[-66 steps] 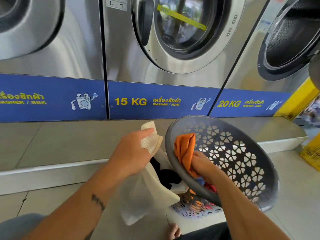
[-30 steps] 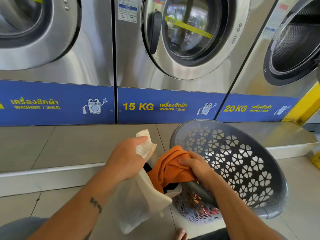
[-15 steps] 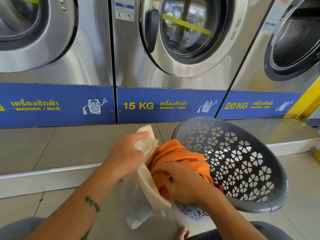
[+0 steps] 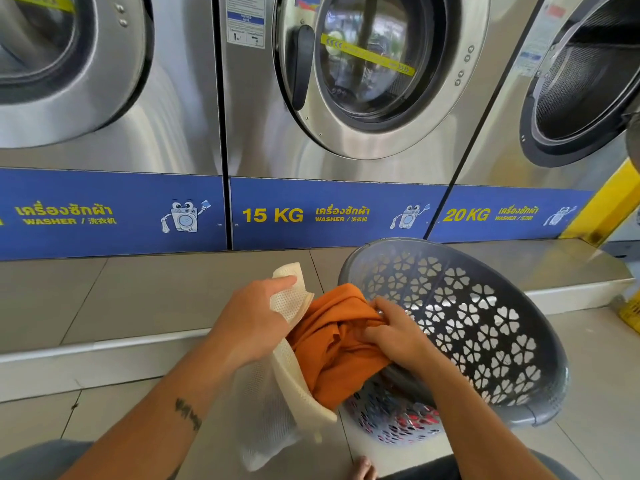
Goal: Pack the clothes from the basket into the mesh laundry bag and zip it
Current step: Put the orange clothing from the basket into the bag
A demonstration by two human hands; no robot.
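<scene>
Here the left hand (image 4: 254,327) pinches the mesh laundry bag (image 4: 277,393) by its rim, holding it agape on the floor. The right hand (image 4: 398,336), its grip closed on the orange garment (image 4: 332,344), presses it into the bag's mouth beside the tilted grey basket (image 4: 485,323).

The left hand (image 4: 254,327) pinches the upper rim of the white mesh laundry bag (image 4: 277,407), forefinger laid over the mesh. Just right of those fingers the orange garment (image 4: 332,341) bulges from the bag's mouth — the right hand (image 4: 398,336) grips its folds, fingertips curled in. Behind that hand's knuckles sits the tilted grey basket (image 4: 485,327), coloured clothes showing through its lower wall — washing machines (image 4: 363,84) stand beyond.
</scene>
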